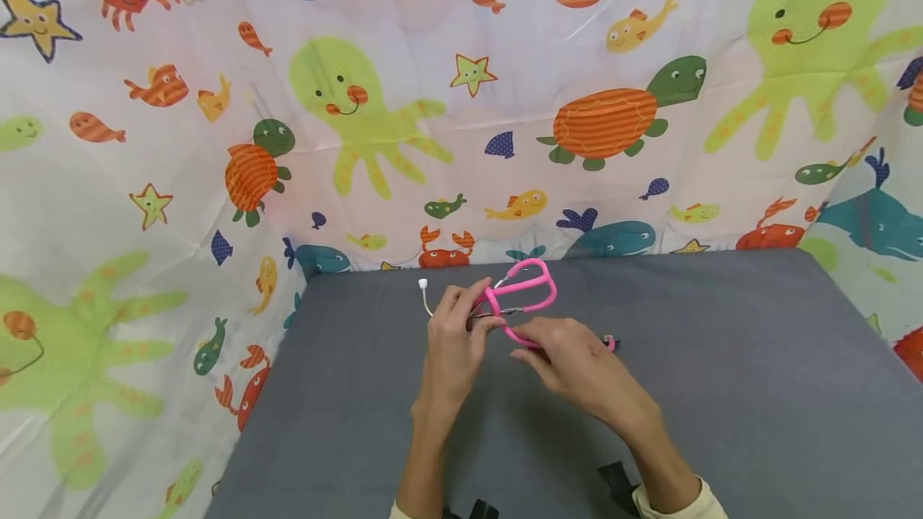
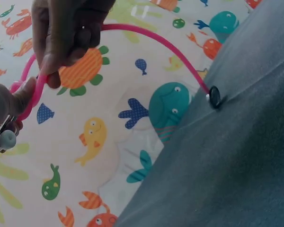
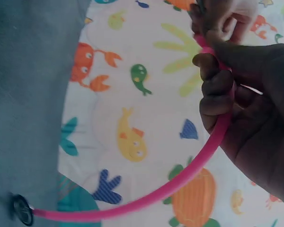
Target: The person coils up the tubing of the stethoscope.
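Observation:
A pink stethoscope [image 1: 554, 295] is held up over the grey table, part of its tubing bent into a loop beyond the hands. My left hand [image 1: 453, 335] grips it where the metal ear tubes cross the pink tubing. One white ear tip [image 1: 423, 284] sticks out left of that hand; an ear tip [image 2: 8, 139] also shows near the left thumb. My right hand [image 3: 255, 104] has its fingers curled round the tubing [image 3: 170, 191], close beside the left fingers. From there the tubing arcs away to the black-rimmed chest piece [image 2: 214, 97], mostly hidden behind the right hand in the head view.
The grey table [image 1: 346, 423] spreads out under both hands. A white cloth [image 1: 433, 158] printed with sea animals hangs behind the table and along its left side. Dark straps [image 1: 618, 487] show near the wrists at the bottom.

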`<state>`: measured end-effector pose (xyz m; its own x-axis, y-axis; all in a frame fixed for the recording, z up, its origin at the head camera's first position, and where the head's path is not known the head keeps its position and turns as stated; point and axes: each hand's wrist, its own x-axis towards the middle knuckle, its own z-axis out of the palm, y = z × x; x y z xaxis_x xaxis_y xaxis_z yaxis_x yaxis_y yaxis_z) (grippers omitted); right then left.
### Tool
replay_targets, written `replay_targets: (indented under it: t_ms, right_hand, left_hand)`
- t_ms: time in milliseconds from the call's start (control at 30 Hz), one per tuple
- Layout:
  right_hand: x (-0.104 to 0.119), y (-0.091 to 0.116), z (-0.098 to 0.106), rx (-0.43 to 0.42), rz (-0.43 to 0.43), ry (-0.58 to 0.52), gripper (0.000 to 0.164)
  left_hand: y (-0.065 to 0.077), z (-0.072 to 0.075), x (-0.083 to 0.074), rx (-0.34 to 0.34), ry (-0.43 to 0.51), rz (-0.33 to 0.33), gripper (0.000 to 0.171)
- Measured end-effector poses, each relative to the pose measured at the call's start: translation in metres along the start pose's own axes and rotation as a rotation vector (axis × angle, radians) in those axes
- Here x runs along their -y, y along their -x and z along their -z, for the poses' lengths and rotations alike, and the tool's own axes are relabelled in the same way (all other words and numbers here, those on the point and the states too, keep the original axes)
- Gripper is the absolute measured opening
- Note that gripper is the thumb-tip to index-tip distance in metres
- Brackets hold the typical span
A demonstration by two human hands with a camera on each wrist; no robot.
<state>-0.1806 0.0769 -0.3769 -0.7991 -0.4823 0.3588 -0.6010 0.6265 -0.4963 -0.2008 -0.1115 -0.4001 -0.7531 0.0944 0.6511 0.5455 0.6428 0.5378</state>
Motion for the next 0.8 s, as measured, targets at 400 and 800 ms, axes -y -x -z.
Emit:
replay_targets:
  t_ms: [400,800]
  right_hand:
    - [0.002,-0.008,0.018,-0.257,0.154,0.282,0.036]
    - [-0.020,-0.016,0.038,-0.087,0.203,0.059,0.040]
  left_hand:
    - [0.005,0.005,-0.004,0.210,-0.185,-0.069,0.052]
    - [0.003,0.023,0.004,0.530,0.025,-0.269,0.052]
